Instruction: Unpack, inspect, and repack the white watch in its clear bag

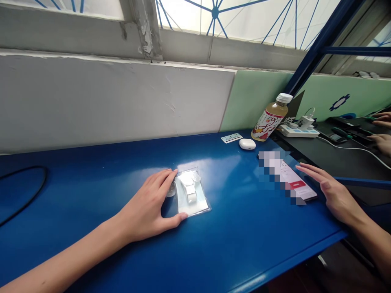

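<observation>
At mid-frame, the left hand (pixel 146 207) lies palm down on the blue table (pixel 232 248), fingers loosely spread and holding nothing. Its fingertips touch the upper left corner of a clear packet (pixel 195 205), and its thumb touches the packet's lower left edge. The packet lies flat just right of the hand, catching a bright glare. Inside it is a pale, band-shaped item; what it is cannot be told. A small grey round piece (pixel 171 190) sits right beside the fingertips, at the packet's left edge.

To the right of the frame, the right hand (pixel 331 191) is also flat and wide, fingers straight and together, gripping nothing. It lies just beside the right edge of a phone (pixel 301 186), near the table's right end; whether it touches the phone cannot be told. The phone lies face up with a lit screen showing a red patch, and its upper part is blurred out.

Farther back, right of centre, a white case (pixel 247 144) lies near a small card (pixel 231 138), with a bottle (pixel 270 120) of amber drink standing just right of them. Behind the bottle, a power strip (pixel 297 131) carries a white plug (pixel 306 121). At the far right edge, two hands of another person (pixel 381 142) rest on a dark bench. A black cord (pixel 29 193) loops at the left edge.
</observation>
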`<move>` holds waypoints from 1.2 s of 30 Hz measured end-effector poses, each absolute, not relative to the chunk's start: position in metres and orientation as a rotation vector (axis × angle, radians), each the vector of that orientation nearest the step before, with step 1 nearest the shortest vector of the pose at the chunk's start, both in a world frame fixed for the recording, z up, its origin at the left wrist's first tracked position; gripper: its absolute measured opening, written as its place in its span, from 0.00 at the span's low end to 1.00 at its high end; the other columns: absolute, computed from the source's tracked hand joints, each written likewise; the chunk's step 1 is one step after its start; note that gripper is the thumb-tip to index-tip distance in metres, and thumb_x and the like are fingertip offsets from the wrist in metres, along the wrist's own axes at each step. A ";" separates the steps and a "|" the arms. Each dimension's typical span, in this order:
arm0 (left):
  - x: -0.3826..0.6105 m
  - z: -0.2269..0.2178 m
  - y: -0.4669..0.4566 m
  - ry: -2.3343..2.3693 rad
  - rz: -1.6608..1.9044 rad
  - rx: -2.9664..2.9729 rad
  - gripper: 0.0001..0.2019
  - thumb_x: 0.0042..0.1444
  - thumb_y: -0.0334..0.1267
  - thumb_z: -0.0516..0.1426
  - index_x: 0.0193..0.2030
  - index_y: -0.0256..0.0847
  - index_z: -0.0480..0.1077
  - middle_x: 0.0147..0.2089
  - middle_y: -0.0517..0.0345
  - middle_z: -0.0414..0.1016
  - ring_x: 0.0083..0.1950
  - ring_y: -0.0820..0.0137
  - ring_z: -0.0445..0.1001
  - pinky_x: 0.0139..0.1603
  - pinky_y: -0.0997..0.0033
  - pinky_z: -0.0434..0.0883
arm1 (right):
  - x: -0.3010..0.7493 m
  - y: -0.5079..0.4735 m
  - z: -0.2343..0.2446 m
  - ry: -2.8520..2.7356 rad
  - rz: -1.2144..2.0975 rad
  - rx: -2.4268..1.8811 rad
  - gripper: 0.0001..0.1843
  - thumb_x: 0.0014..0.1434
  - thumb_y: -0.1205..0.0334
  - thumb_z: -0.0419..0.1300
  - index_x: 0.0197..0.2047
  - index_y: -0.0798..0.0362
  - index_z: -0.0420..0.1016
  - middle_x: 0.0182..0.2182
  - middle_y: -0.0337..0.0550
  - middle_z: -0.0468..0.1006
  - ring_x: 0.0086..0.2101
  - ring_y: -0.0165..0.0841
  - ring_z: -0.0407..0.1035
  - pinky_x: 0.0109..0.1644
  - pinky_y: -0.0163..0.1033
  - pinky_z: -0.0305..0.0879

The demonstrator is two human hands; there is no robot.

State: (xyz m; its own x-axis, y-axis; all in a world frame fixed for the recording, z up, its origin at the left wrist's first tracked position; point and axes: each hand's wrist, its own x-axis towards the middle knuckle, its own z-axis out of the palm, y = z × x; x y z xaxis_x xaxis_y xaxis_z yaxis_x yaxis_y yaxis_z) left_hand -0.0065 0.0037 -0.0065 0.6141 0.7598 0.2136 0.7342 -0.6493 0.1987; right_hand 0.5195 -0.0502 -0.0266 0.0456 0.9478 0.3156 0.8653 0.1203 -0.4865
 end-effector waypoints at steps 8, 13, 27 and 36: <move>-0.008 -0.009 0.004 1.274 0.464 2.717 0.47 0.57 0.62 0.57 0.74 0.37 0.47 0.71 0.39 0.58 0.70 0.43 0.59 0.66 0.46 0.65 | 0.524 -0.048 -0.028 -1.848 0.208 -1.754 0.30 0.69 0.41 0.40 0.65 0.40 0.69 0.67 0.44 0.64 0.66 0.49 0.59 0.69 0.58 0.53; -0.009 -0.011 0.005 1.264 0.491 2.724 0.47 0.56 0.62 0.58 0.75 0.38 0.47 0.71 0.40 0.59 0.69 0.43 0.59 0.66 0.46 0.65 | 0.523 -0.048 -0.027 -1.870 0.202 -1.765 0.30 0.69 0.43 0.40 0.65 0.43 0.69 0.67 0.46 0.64 0.66 0.49 0.58 0.70 0.57 0.52; -0.011 -0.012 0.007 1.271 0.491 2.718 0.48 0.56 0.62 0.58 0.75 0.38 0.47 0.71 0.40 0.58 0.69 0.42 0.60 0.65 0.45 0.66 | 0.520 -0.049 -0.022 -1.884 0.244 -1.723 0.26 0.71 0.46 0.43 0.65 0.40 0.69 0.67 0.51 0.65 0.66 0.45 0.58 0.68 0.49 0.52; -0.010 -0.012 0.006 1.286 0.463 2.726 0.48 0.56 0.62 0.58 0.75 0.37 0.47 0.71 0.40 0.58 0.70 0.44 0.59 0.66 0.46 0.66 | 0.517 -0.049 -0.021 -1.896 0.175 -1.736 0.27 0.71 0.46 0.42 0.64 0.44 0.70 0.66 0.54 0.66 0.65 0.50 0.60 0.66 0.55 0.57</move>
State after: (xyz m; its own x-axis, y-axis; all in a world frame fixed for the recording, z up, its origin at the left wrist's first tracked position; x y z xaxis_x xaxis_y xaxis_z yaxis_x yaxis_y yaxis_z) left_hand -0.0100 0.0060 -0.0120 0.5990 0.7663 0.2323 0.7383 -0.6409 0.2103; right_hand 0.5169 -0.0490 -0.0215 -0.0073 0.9509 0.3096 0.8780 0.1542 -0.4531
